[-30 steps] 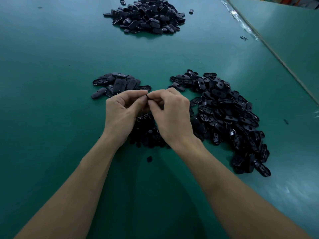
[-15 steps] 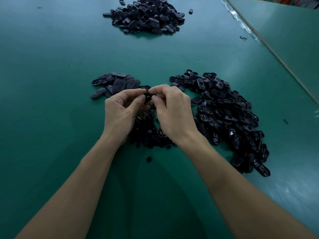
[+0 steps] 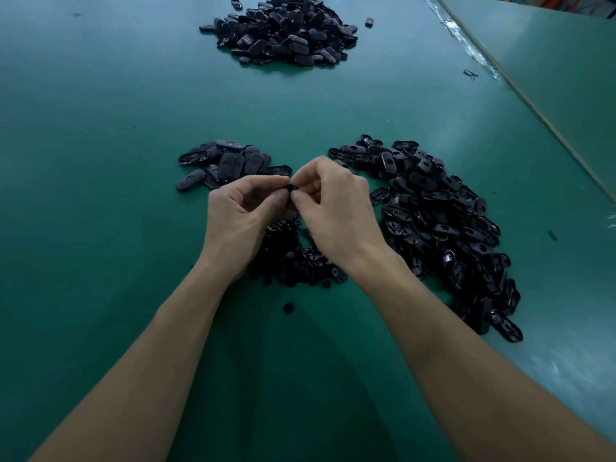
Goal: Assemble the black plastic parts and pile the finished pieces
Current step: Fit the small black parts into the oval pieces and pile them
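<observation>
My left hand (image 3: pixel 240 215) and my right hand (image 3: pixel 333 208) meet fingertip to fingertip above the green table, both pinching a small black plastic part (image 3: pixel 290 188), mostly hidden by the fingers. Under the hands lies a heap of small round black pieces (image 3: pixel 293 258). To the right spreads a large pile of oval black shells (image 3: pixel 440 221). A small group of oval black pieces (image 3: pixel 226 163) lies just beyond my left hand. A big pile of black pieces (image 3: pixel 283 31) sits at the far side.
The green table (image 3: pixel 100 161) extends wide on the left. One round black piece (image 3: pixel 288 308) lies alone between my forearms. A table seam with tape (image 3: pixel 480 58) runs diagonally at the right, with a second green surface beyond it. Small stray bits lie near the seam.
Both hands have shifted slightly away from me and parted a little at the fingertips, so the small black part between them shows more. The piles have not moved.
</observation>
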Available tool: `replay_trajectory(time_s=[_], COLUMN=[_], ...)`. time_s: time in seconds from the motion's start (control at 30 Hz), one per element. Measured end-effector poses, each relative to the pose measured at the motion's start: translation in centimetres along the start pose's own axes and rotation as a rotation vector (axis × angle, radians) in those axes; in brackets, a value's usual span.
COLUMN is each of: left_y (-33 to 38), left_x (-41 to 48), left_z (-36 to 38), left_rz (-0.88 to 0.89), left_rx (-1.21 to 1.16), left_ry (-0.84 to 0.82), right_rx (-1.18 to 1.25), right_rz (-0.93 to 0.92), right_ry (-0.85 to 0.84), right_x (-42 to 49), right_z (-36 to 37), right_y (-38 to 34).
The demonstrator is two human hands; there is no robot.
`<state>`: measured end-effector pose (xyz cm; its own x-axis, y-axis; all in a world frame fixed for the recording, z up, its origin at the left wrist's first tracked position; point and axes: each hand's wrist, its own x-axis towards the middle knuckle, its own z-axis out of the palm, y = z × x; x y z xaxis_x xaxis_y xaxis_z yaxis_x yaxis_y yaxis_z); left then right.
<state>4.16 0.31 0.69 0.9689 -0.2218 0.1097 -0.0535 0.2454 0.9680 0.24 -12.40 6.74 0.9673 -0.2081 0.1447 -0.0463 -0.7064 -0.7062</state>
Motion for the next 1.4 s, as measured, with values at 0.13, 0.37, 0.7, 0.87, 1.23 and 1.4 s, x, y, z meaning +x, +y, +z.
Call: replay_trajectory(time_s=[0.13, 0.37, 0.7, 0.87, 1.23, 1.4], left_y=[0.1, 0.1, 0.2, 0.4, 0.3, 0.1], left_x=[-0.1, -0.2, -0.2, -0.3, -0.4, -0.3], left_z=[0.0, 0.0, 0.2, 0.3, 0.2, 0.2], left_rz=[0.032, 0.047, 0.04, 0.043, 0.047, 0.039], left_rx=[0.026, 0.082, 0.138, 0.159, 0.215, 0.203], left_ry=[-0.03, -0.035, -0.008, 0.005, -0.017, -0.017], right_rx=[-0.013, -0.07, -0.135, -0.068, -0.126, -0.163], right_rz=[0.011, 0.009, -0.031, 0.057, 0.057, 0.035], right_ry=[-0.039, -0.059, -0.033, -0.053, -0.142, -0.022], right_x=[0.1, -0.2, -0.6, -0.3, 0.4, -0.1], right_z=[-0.1, -0.5, -0.5, -0.9, -1.7, -1.0], right_y=[0.0, -0.8, -1.6, -1.4, -1.8, -1.6])
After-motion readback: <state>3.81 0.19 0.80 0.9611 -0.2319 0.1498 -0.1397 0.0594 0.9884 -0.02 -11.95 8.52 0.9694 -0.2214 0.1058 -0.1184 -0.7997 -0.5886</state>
